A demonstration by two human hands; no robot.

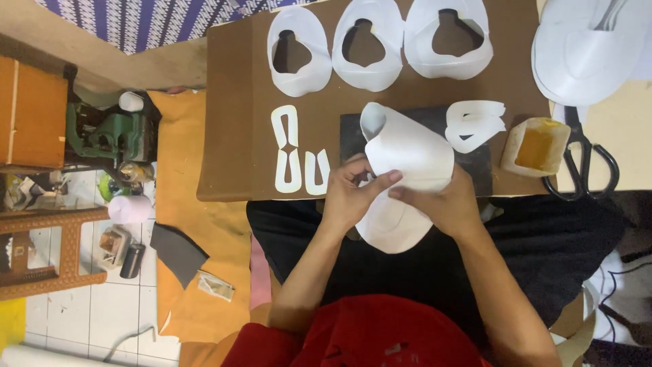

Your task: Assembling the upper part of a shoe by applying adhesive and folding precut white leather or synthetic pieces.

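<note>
My left hand (pixel 353 194) and my right hand (pixel 445 204) both grip a curved white cut-out piece (pixel 407 149) at the near edge of a brown board (pixel 234 136). The piece is folded over itself, its lower lobe hanging over my lap. My left thumb presses on the fold where both hands meet. Under the piece lies a dark square slab (pixel 350 132).
Three white pieces with holes (pixel 370 64) lie in a row at the far side of the board. Narrow white cut-outs (pixel 288 156) lie left, a small white piece (pixel 479 122) right. A tub of yellow glue (pixel 536 146), black scissors (pixel 587 166) and a white stack (pixel 584 54) are at right.
</note>
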